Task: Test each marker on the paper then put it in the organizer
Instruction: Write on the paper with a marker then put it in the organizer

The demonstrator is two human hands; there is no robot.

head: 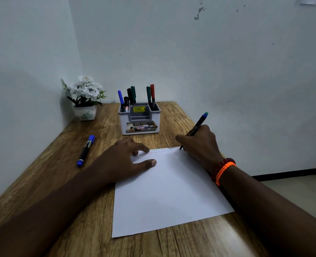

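Here we grip the green-capped marker [194, 131] in our right hand [199, 143], tip on the paper's [168, 191] far edge, left hand [127, 160] flat pinning the sheet on the tabletop [42, 182], so scribble short and light, then drop it in the organizer [140, 118].
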